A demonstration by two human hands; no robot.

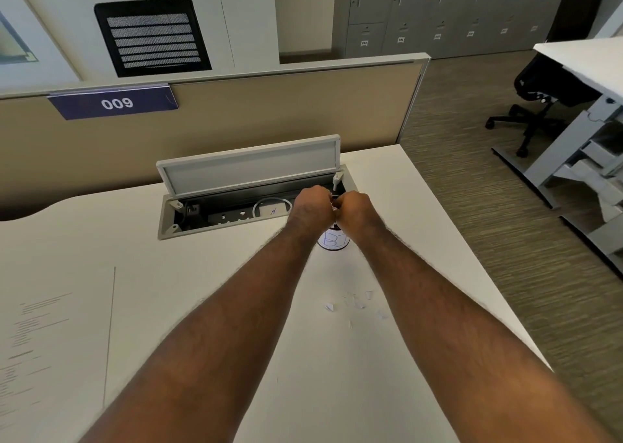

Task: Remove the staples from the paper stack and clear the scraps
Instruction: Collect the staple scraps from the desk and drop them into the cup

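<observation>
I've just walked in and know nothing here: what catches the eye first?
Two bare arms reach across the white desk, the left hand and right hand bunched together over a small labelled jar. Behind them a cable hatch stands open; paper scraps lie nearer.

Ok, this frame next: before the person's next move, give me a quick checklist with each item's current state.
1. Both hands on the container: ok. Left hand and right hand meet at the top of the small labelled container.
2. Container open or closed: cannot tell, the hands hide its top.
3. Container upright on the desk: ok.
4. Scraps cleared: not ok. Paper scraps lie loose on the desk, nearer the person than the container.
5. Paper stack clear of the scraps: ok, it lies apart at the left.
6. Staples all out: cannot tell, too small to see.
</observation>
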